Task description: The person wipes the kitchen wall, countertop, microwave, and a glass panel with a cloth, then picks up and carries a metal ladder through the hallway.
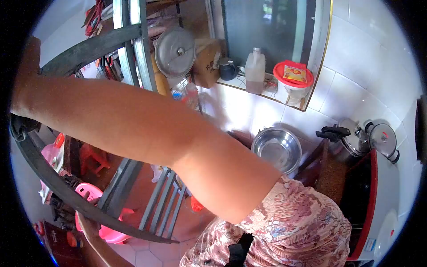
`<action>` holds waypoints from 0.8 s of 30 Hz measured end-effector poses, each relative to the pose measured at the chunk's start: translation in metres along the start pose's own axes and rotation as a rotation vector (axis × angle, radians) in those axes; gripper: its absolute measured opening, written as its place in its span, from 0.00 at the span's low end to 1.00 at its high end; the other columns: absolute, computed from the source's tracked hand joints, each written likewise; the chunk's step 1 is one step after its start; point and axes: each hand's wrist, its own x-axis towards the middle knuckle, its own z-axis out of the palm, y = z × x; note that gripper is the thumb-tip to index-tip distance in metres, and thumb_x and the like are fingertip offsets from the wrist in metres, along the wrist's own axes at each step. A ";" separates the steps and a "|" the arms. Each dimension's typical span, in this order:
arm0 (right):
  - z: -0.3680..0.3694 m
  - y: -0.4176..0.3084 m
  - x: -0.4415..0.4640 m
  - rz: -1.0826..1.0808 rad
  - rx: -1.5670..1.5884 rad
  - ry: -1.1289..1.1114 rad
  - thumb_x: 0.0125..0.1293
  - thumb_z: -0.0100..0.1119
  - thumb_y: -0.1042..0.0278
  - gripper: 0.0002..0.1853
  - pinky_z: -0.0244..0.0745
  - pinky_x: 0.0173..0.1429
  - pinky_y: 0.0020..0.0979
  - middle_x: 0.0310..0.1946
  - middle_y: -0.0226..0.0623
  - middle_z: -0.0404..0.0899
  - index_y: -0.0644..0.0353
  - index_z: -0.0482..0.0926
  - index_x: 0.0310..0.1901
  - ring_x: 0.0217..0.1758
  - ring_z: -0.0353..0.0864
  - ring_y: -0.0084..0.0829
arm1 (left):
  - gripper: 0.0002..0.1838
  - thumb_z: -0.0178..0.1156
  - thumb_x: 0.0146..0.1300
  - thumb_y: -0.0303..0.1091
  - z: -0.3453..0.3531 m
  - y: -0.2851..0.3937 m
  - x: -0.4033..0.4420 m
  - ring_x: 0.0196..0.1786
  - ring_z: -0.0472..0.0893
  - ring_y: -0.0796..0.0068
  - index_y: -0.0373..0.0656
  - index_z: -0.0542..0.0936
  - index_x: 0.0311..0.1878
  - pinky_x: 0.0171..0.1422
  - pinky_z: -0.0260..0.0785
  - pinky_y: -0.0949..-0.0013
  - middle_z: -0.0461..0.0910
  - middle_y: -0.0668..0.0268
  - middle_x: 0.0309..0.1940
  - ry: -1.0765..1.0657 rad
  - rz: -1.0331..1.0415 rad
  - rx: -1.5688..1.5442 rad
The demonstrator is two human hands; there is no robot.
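Observation:
My right arm reaches across the view to a dark metal frame [84, 209] with curved rails, straight uprights and slats, perhaps a chair. At the far left edge, my right hand [26, 80] is closed around the frame where the two curved rails come together; its fingers are mostly lost in shadow. Lower down, the forearm of my left arm comes up from the bottom edge, and my left hand [84, 220] is beside the lower curved rail, in front of a pink plastic stool [113, 233]. The fingers of that hand cannot be made out.
A steel basin [276, 149] is by the tiled wall. On the window ledge stand a plastic jug [255, 71], a dark mug [227, 70] and a red-lidded tub [296, 89]. Pots [356, 138] are at right. Behind the frame are a cardboard box [207, 64] and a round metal lid [175, 52].

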 end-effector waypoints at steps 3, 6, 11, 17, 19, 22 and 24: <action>0.013 -0.002 -0.006 -0.006 -0.007 -0.008 0.62 0.62 0.56 0.18 0.77 0.38 0.28 0.34 0.39 0.79 0.65 0.77 0.42 0.34 0.80 0.29 | 0.52 0.68 0.49 0.52 -0.008 -0.004 -0.003 0.63 0.69 0.56 0.39 0.53 0.72 0.65 0.63 0.56 0.63 0.52 0.65 0.033 0.046 0.036; 0.029 -0.010 -0.005 -0.014 -0.005 0.001 0.62 0.63 0.56 0.19 0.77 0.39 0.29 0.35 0.40 0.79 0.65 0.77 0.42 0.35 0.80 0.30 | 0.54 0.68 0.49 0.53 -0.017 -0.007 -0.004 0.64 0.69 0.56 0.40 0.51 0.73 0.66 0.62 0.56 0.62 0.52 0.66 0.066 0.092 0.072; 0.037 -0.020 -0.015 -0.006 0.005 0.009 0.61 0.63 0.55 0.19 0.77 0.40 0.30 0.35 0.41 0.79 0.66 0.77 0.42 0.35 0.80 0.32 | 0.56 0.69 0.48 0.54 -0.027 -0.015 -0.004 0.66 0.67 0.56 0.41 0.50 0.74 0.67 0.61 0.56 0.60 0.53 0.68 0.157 0.137 0.147; 0.017 -0.022 -0.031 -0.006 -0.015 0.026 0.61 0.63 0.54 0.21 0.76 0.41 0.32 0.36 0.42 0.79 0.66 0.76 0.42 0.36 0.80 0.33 | 0.51 0.73 0.48 0.40 -0.020 -0.046 0.014 0.64 0.67 0.61 0.45 0.55 0.73 0.66 0.61 0.59 0.64 0.56 0.64 0.392 0.020 0.259; 0.012 -0.023 -0.039 -0.008 -0.027 0.024 0.61 0.64 0.53 0.21 0.76 0.42 0.33 0.36 0.43 0.79 0.66 0.76 0.42 0.37 0.80 0.34 | 0.49 0.73 0.49 0.35 -0.016 -0.045 0.027 0.63 0.68 0.63 0.42 0.57 0.72 0.66 0.61 0.60 0.64 0.56 0.63 0.460 -0.015 0.270; 0.011 -0.021 -0.047 -0.004 -0.042 0.027 0.61 0.64 0.53 0.21 0.76 0.42 0.34 0.36 0.44 0.79 0.67 0.76 0.42 0.37 0.80 0.35 | 0.46 0.72 0.51 0.33 -0.016 -0.040 0.040 0.63 0.67 0.63 0.38 0.58 0.70 0.68 0.59 0.61 0.64 0.54 0.63 0.523 -0.084 0.286; 0.013 -0.024 -0.050 -0.009 -0.044 0.030 0.60 0.64 0.53 0.22 0.76 0.43 0.35 0.36 0.44 0.78 0.67 0.75 0.42 0.37 0.80 0.35 | 0.46 0.71 0.50 0.34 -0.019 -0.044 0.043 0.66 0.64 0.59 0.38 0.58 0.70 0.70 0.55 0.59 0.62 0.52 0.64 0.525 -0.017 0.364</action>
